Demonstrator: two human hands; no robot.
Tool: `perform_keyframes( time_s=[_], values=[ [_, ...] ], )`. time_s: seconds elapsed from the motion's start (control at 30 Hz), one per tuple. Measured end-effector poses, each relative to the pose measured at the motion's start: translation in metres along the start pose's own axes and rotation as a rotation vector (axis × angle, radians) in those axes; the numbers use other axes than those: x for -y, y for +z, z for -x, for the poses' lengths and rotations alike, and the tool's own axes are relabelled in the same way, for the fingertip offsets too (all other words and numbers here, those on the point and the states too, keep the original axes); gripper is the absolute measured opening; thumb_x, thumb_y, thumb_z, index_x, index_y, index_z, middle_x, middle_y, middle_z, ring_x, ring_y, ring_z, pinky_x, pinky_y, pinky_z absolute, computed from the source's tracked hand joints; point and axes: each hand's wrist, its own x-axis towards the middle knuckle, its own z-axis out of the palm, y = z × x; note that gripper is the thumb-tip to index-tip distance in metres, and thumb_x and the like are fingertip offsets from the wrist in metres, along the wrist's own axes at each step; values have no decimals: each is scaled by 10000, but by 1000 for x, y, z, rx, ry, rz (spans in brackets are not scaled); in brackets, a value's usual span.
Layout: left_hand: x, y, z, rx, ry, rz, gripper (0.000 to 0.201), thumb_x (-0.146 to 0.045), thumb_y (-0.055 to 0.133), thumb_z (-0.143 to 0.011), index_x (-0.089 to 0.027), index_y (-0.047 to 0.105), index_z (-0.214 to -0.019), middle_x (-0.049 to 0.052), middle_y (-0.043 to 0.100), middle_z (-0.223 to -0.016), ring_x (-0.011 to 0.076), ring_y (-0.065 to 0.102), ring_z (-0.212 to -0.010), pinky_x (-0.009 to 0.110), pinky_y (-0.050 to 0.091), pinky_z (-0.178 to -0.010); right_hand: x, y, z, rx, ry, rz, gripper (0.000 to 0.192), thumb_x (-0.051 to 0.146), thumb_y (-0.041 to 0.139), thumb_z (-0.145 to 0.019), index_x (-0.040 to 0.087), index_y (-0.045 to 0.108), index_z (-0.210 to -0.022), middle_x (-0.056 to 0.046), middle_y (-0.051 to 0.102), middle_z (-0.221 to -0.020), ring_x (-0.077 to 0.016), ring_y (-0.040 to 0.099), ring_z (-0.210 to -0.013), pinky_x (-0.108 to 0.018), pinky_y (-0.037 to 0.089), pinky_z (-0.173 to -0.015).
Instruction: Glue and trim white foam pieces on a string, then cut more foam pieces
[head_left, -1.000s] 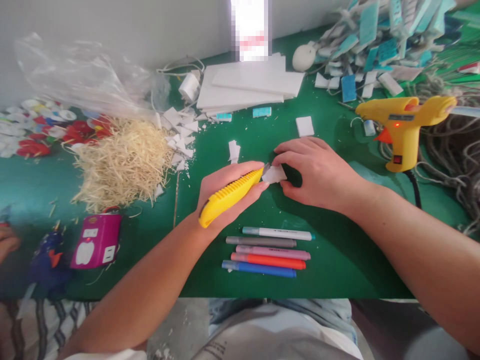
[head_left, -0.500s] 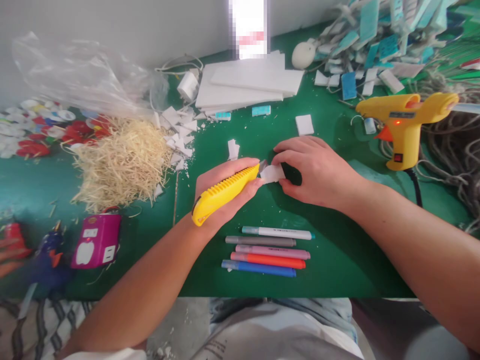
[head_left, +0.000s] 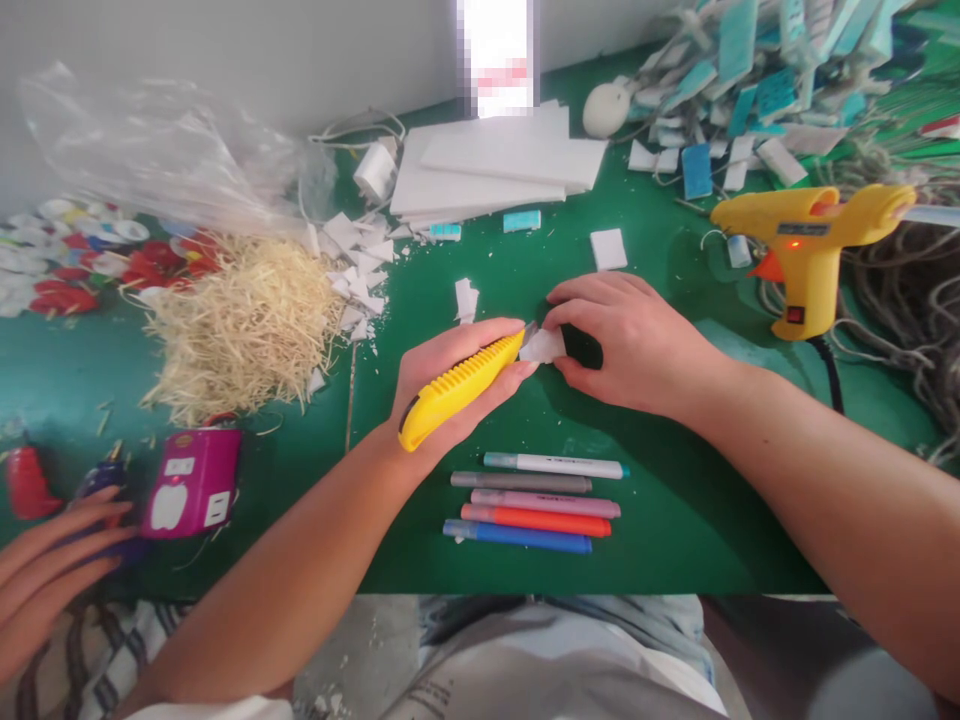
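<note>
My left hand (head_left: 442, 360) is closed around a yellow box cutter (head_left: 461, 390), its blade pointing away to the upper right. The blade tip meets a small white foam piece (head_left: 541, 346). My right hand (head_left: 622, 340) pinches that piece at its right end between thumb and fingers. Just beyond my left hand lies a white foam scrap (head_left: 466, 300), and a white foam square (head_left: 608, 250) rests behind my right hand. Nearer my body, several markers (head_left: 536, 508) lie side by side on the green table (head_left: 675, 520).
A yellow glue gun (head_left: 814, 240) with its light on stands at the right, near grey cord (head_left: 900, 310). White foam boards (head_left: 495, 170) are stacked at the back. Straw (head_left: 247, 320) and a purple box (head_left: 191, 482) sit left. Another person's hand (head_left: 67, 570) is at lower left.
My left hand and the box cutter have shifted slightly right, towards my right hand. At lower left, the other person's hand has come over the dark blue object; the red object now lies free.
</note>
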Motion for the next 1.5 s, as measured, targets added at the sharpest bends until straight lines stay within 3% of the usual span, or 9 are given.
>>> perform_keyframes(
  time_s=[0.43, 0.87, 1.5],
  values=[
    [0, 0, 1, 2, 34, -15, 243, -325, 740, -946, -208, 752, -1159, 45, 813, -1119, 178, 777, -936, 252, 630, -912, 1, -1, -1, 2, -5, 7, 254, 239, 625, -820, 188, 737, -1042, -152, 748, -1245, -347, 686, -1160, -553, 509, -1039],
    [-7, 0, -4, 3, 128, -87, 158, -238, 638, -974, -201, 755, -1075, 24, 812, -991, 142, 755, -832, 235, 611, -824, 3, 3, -1, -2, 10, 52, 179, 316, 637, -885, 206, 730, -991, -140, 756, -1211, -331, 684, -1113, -544, 507, -1021],
    [-9, -5, -3, -35, 224, -192, 123, -186, 650, -942, -180, 760, -997, 19, 817, -930, 132, 753, -766, 201, 608, -778, 5, 2, -1, 10, 47, 53, 187, 298, 658, -874, 192, 743, -1002, -149, 754, -1227, -335, 680, -1141, -537, 502, -1043]
  ],
)
